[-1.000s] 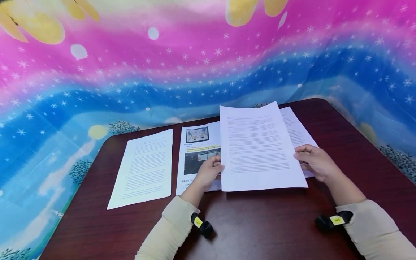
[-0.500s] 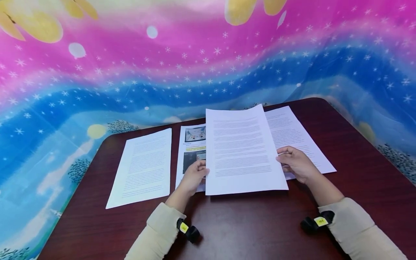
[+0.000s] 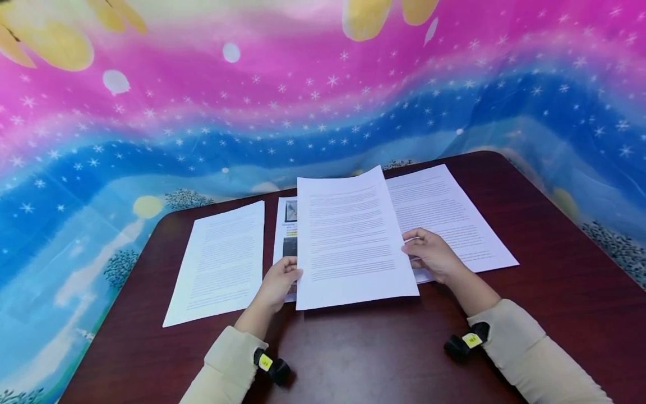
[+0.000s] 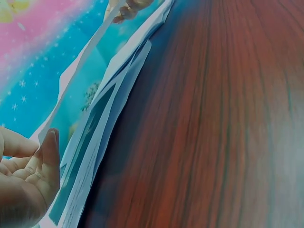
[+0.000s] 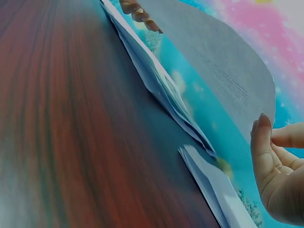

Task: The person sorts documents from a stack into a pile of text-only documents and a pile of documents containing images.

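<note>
Compared with the earlier head views, the left hand [image 3: 276, 283], the right hand [image 3: 431, 255] and the lifted sheet [image 3: 350, 241] between them sit further left, hiding more of the picture page [image 3: 279, 241] and baring more of the right pile [image 3: 449, 219]. Each hand pinches one side edge between thumb and fingers, the left gripping fairly low and the right a little higher. Whether they hold one sheet or several is hard to tell.

Both wrist views show the sheet clear of the papers beneath, bowed along its length, its print facing the person. Just beyond the left hand lies the left pile [image 3: 222, 264], flat and apart from the picture page. All rest on the dark wooden table [image 3: 353, 359], with a patterned cloth [image 3: 303, 106] hanging behind.

The likeliest trouble is in the grip: pinched only at the sides, the sheet could sag, slip or crease if the hands drift together or one loosens. Lowered too far here, its bottom edge could catch the picture page and drag it askew; those loose, uneven page edges would shift easily.
</note>
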`<state>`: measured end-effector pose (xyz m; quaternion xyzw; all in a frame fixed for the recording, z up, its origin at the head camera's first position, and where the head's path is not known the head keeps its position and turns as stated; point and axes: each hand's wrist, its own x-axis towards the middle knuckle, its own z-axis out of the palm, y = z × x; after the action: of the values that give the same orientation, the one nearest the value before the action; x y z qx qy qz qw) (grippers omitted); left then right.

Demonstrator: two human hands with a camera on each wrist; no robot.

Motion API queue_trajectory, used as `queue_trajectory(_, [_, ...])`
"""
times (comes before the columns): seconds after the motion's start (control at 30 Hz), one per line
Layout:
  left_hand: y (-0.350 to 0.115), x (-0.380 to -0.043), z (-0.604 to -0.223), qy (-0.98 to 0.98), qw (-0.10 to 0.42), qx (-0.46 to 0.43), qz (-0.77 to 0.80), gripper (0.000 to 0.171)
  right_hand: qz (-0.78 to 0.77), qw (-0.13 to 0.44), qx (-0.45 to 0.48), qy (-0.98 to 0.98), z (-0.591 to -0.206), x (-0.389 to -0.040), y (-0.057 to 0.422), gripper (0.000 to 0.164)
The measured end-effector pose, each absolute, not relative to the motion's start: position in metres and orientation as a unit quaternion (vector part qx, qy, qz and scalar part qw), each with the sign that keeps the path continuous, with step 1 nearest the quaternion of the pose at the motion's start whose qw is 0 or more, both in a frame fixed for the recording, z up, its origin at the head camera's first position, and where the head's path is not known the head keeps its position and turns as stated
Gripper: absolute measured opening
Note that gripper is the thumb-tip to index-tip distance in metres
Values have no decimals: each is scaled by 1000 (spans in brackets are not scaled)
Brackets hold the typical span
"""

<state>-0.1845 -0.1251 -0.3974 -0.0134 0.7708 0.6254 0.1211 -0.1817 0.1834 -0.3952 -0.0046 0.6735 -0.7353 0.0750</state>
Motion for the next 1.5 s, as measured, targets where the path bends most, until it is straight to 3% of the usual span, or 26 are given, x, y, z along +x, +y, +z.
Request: queue_trajectory(1.5, [-244,-182,-389,810,82,-136,564,34,-720,122,7,683,-402,-216,40,23])
